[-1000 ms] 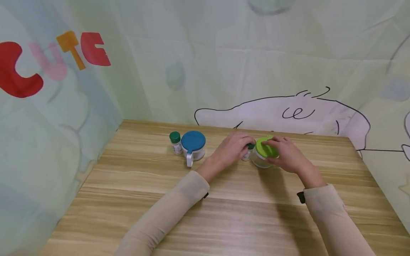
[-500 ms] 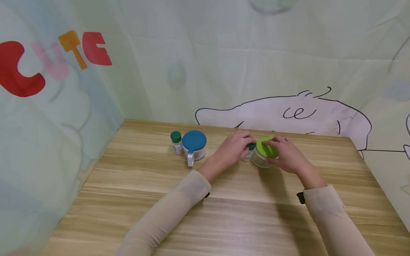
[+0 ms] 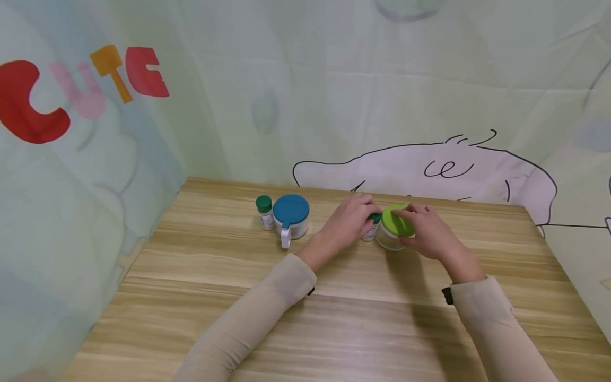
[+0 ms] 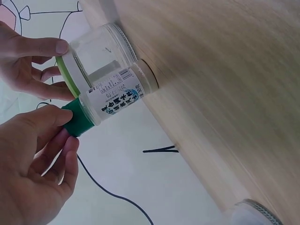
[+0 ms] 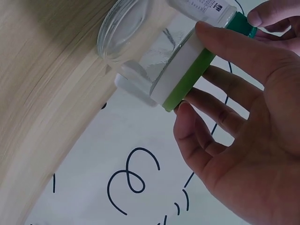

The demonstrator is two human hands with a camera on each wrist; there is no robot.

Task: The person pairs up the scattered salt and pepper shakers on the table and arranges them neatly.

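My left hand (image 3: 350, 220) pinches the green cap of a small labelled spice bottle (image 4: 115, 93), which stands upright on the table. Right beside it is a clear glass seasoning jar (image 4: 101, 51) with a lime-green lid (image 3: 398, 222). The fingers and thumb of my right hand (image 3: 429, 232) grip that lid at its rim. In the right wrist view, a pale handle (image 5: 133, 89) shows on the jar's far side. Farther left stand a second green-capped spice bottle (image 3: 264, 212) and a jar with a blue lid (image 3: 291, 209), its white handle facing me.
The wooden table (image 3: 334, 334) ends at a back edge close behind the jars. A printed cloth (image 3: 229, 106) with cartoon drawings hangs behind it and along the left side.
Both hands keep the same hold on the bottle and the jar lid. Only the head view has shifted slightly.
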